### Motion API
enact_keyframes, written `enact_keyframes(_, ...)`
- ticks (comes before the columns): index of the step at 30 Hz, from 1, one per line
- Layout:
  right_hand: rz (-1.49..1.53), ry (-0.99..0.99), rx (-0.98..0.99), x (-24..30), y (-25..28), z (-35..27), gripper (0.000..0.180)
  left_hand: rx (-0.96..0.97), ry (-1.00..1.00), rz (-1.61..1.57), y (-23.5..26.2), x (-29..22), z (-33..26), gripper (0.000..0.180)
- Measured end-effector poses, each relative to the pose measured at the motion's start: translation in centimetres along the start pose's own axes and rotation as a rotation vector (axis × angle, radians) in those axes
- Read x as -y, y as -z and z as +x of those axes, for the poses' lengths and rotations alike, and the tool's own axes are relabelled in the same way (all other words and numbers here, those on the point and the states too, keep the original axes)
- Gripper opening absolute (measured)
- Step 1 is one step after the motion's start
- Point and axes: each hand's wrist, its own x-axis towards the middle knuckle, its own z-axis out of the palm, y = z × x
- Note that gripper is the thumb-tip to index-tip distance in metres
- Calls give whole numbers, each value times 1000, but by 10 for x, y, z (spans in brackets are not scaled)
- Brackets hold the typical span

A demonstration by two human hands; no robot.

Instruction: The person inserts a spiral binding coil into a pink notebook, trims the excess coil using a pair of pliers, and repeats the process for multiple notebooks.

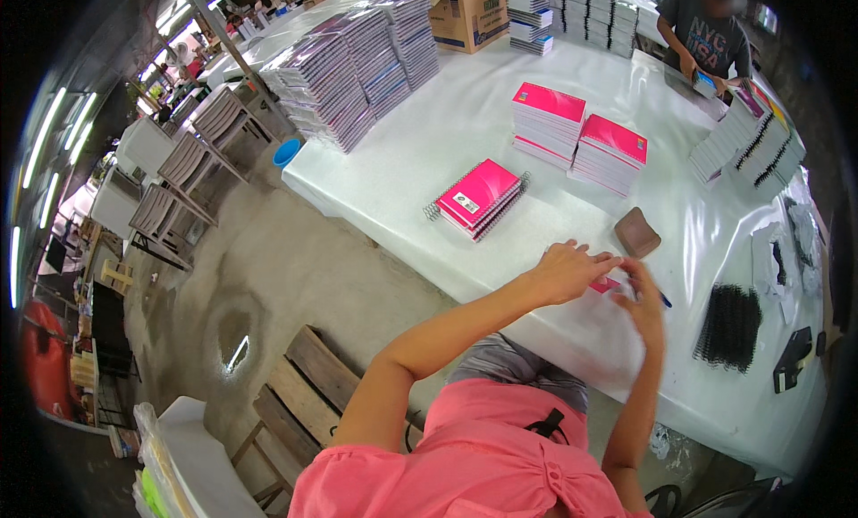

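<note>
Both hands (pixel 572 272) hold a pink notebook (pixel 604 285).

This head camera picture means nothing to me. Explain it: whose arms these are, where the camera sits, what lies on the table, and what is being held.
There is no machine here. The camera is worn on a person's head and looks down, so the two bare arms rising from the bottom edge are that person's own. The fisheye lens bends straight edges near the rim.

The left hand and right hand meet over a small pink item, mostly hidden between them; what it is cannot be told.

They work at a white-covered table. On it lie a short stack of pink spiral notebooks, two taller pink-topped stacks, a brown pad and a bundle of black spiral coils. Many more stacks stand farther back, where another person handles a notebook.
</note>
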Motion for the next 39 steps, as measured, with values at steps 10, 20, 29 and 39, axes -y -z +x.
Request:
enact_keyframes(10,-1364,-606,-524,-105,157,5,45,-37,-60,74,2,8,7,58)
enact_keyframes(20,-1024,-399,-532,-110,212,6,24,-95,-146,25,7,7,9,58)
enact_keyframes(29,-1050,-296,-446,-66,194,5,42,-44,-111,31,10,12,10,57)
enact_keyframes(39,-936,-356,-395,-88,134,-9,25,-72,-124,18,7,13,14,57)
